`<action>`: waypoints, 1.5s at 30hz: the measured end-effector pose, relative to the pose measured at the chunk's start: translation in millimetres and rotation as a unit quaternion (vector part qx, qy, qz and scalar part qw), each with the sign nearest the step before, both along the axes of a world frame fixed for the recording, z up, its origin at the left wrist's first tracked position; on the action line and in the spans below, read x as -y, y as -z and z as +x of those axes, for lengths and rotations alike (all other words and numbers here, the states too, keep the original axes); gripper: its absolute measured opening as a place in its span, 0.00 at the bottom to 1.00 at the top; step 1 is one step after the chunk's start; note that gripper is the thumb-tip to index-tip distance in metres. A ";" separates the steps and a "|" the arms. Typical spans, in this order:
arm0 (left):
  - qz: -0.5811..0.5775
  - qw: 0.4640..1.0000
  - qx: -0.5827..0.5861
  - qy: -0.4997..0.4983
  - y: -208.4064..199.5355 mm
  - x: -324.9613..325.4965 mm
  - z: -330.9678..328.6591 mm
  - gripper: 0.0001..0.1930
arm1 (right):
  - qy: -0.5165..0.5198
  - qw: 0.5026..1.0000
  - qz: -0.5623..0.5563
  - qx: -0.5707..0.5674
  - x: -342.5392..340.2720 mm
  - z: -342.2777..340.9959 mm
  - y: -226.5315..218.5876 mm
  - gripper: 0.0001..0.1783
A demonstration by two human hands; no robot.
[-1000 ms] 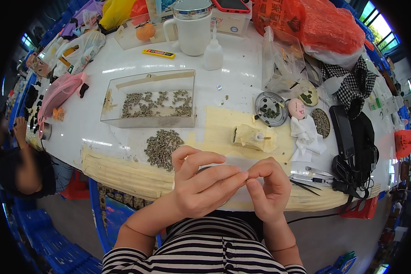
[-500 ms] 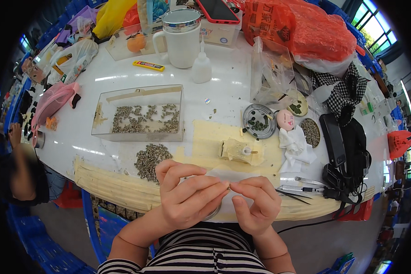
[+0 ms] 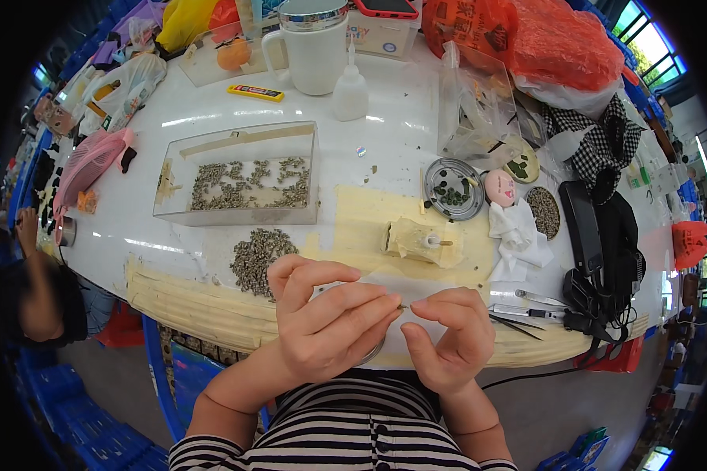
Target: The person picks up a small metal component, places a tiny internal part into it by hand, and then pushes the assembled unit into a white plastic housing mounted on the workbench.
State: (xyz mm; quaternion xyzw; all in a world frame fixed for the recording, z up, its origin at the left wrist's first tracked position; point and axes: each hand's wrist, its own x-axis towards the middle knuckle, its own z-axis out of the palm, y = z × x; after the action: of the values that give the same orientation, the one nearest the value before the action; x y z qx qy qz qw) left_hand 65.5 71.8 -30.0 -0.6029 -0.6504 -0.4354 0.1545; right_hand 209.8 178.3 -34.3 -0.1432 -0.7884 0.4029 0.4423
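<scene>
My left hand (image 3: 330, 318) is closed in a pinch at the near edge of the table. A tiny greenish-brown piece (image 3: 402, 307) sticks out from its fingertips, too small to name. My right hand (image 3: 452, 337) is just right of it, thumb and forefinger apart, the forefinger tip close to the piece and holding nothing I can see. Left of my hands lies a heap of small grey-brown pieces (image 3: 260, 261). Beyond the hands stands a tape-covered block (image 3: 408, 239) with a small peg on it. Below my hands, a round rim is mostly hidden.
A clear box (image 3: 240, 213) holds more small pieces. To the right are a round dish (image 3: 479, 195) of dark green bits, crumpled tissue (image 3: 522, 243), tweezers (image 3: 538, 298) and black straps (image 3: 597, 298). A white bottle (image 3: 350, 94) and mug (image 3: 306, 59) stand far off. Another person sits left.
My right hand has moved slightly right, and its forefinger has drawn away from the left fingertips. The tiny piece now shows more clearly. The whole view has shifted a little.
</scene>
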 end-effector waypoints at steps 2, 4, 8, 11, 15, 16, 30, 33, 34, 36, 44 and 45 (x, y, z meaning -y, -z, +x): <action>0.005 1.000 0.001 0.000 1.1 0.1 -0.3 0.15 | 0.000 1.000 0.014 -0.003 0.1 -0.5 0.9 0.15; 0.002 1.000 -0.004 -0.001 1.4 1.2 -0.7 0.15 | 0.001 1.000 0.018 0.006 0.3 -0.6 1.8 0.15; 0.006 1.000 -0.007 0.005 1.5 0.8 -1.5 0.15 | 0.001 1.000 0.003 0.022 -0.5 -0.4 2.4 0.13; 0.005 1.000 -0.016 0.010 -0.2 1.9 -2.2 0.16 | -0.005 0.999 -0.009 0.036 -1.2 -1.2 0.3 0.12; -0.003 1.000 -0.015 0.022 -2.4 2.0 -1.9 0.15 | -0.028 0.998 -0.044 0.035 -2.8 -1.5 0.1 0.10; -0.008 1.000 -0.014 0.026 -3.1 2.7 -2.0 0.14 | -0.033 0.997 -0.056 0.032 -2.7 -1.1 0.3 0.09; 0.017 1.000 -0.006 0.002 0.5 0.9 -0.8 0.12 | 0.012 0.999 0.048 0.012 1.1 -1.1 3.1 0.14; 0.021 1.000 -0.004 0.008 0.5 1.0 -0.6 0.12 | 0.012 0.999 0.039 0.014 1.2 -1.6 3.0 0.13; 0.021 1.000 -0.003 0.010 0.7 0.9 -0.4 0.12 | 0.014 0.999 0.038 0.013 1.4 -1.8 2.7 0.13; 0.028 1.000 -0.006 0.012 2.0 1.0 -1.2 0.15 | 0.007 0.999 0.024 0.024 1.4 -2.3 1.7 0.12; 0.025 0.999 -0.016 0.030 1.8 2.2 -1.6 0.18 | -0.048 0.997 -0.049 0.029 -1.9 -1.3 0.5 0.10; 0.026 0.999 -0.015 0.032 1.8 2.2 -1.8 0.18 | -0.048 0.997 -0.052 0.027 -2.3 -0.6 1.1 0.10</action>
State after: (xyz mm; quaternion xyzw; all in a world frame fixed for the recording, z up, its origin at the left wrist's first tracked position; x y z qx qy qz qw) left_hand 63.7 69.6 -31.9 -0.6257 -0.6169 -0.4477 0.1656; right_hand 209.2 180.6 -35.4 -0.1390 -0.7841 0.4601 0.3927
